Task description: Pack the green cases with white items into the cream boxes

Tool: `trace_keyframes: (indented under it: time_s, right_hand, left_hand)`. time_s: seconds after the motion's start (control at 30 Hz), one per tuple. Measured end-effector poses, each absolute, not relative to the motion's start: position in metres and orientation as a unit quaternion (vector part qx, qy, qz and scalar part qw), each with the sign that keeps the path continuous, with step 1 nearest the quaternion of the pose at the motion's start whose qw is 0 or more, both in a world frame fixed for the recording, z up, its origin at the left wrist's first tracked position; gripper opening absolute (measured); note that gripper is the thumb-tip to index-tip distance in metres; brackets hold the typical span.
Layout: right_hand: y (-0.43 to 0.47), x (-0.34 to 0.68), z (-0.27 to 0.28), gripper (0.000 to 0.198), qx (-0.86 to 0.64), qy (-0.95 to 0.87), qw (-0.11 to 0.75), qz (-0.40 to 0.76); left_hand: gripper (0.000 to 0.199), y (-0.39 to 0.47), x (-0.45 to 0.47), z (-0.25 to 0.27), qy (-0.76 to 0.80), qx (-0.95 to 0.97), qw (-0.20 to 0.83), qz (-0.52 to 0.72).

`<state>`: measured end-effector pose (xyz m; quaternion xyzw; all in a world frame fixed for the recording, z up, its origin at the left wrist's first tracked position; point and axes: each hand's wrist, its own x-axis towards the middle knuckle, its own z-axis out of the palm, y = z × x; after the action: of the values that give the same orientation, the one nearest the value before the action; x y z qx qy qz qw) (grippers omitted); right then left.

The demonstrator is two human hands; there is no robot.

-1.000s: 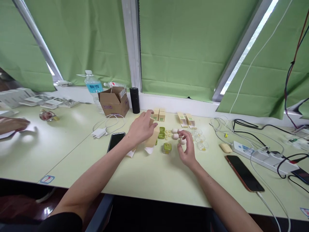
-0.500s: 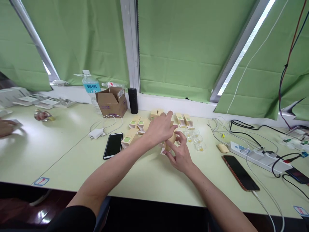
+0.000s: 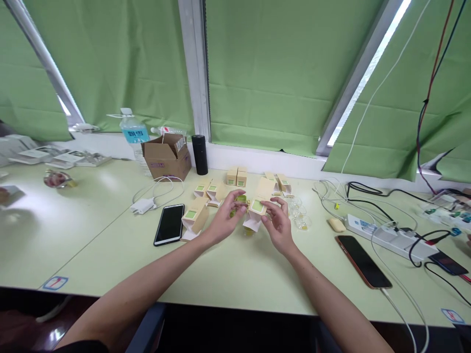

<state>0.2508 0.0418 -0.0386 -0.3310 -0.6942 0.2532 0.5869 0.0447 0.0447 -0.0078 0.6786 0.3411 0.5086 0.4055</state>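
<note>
My right hand (image 3: 278, 224) grips the right side of a small cardboard box (image 3: 257, 206) with a green label, its fingers bent against it. The box's white end flaps hang open toward me, and a bit of yellow shows beneath them. My left hand (image 3: 227, 216) is just left of that box, thumb and fingers apart. Small green pieces (image 3: 241, 198) show between and behind its fingers, partly hidden; I see no grip on them. More small boxes lie around: an opened one (image 3: 195, 215) at left, a closed pair (image 3: 236, 177) behind, others (image 3: 282, 184) at back right.
Clear small cups (image 3: 302, 222) stand right of my right hand. A black-screened phone (image 3: 169, 224) lies left, another phone (image 3: 363, 261) right, near a power strip (image 3: 390, 235) with cables. A carton (image 3: 166, 158) and black cylinder (image 3: 199, 154) stand at the back.
My left hand has drawn back left and down from above the box, uncovering the closed pair behind. The box now shows its green label and open flaps. My right hand stays beside it.
</note>
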Motion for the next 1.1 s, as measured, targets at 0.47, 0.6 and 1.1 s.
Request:
trace_keyframes:
  time_s: [0.47, 0.6, 1.1]
  right_hand:
    - [0.032, 0.247, -0.044, 0.027, -0.282, -0.716, 0.556, 0.313]
    - [0.031, 0.248, -0.048, 0.027, -0.291, -0.723, 0.55, 0.3]
    - [0.028, 0.248, -0.032, 0.037, -0.233, -0.709, 0.528, 0.406]
  left_hand:
    - [0.033, 0.037, 0.047, -0.038, 0.314, 0.694, 0.37, 0.531]
    - [0.034, 0.035, 0.051, -0.046, 0.336, 0.689, 0.342, 0.543]
    - [0.03, 0.026, 0.048, -0.042, 0.323, 0.698, 0.331, 0.547]
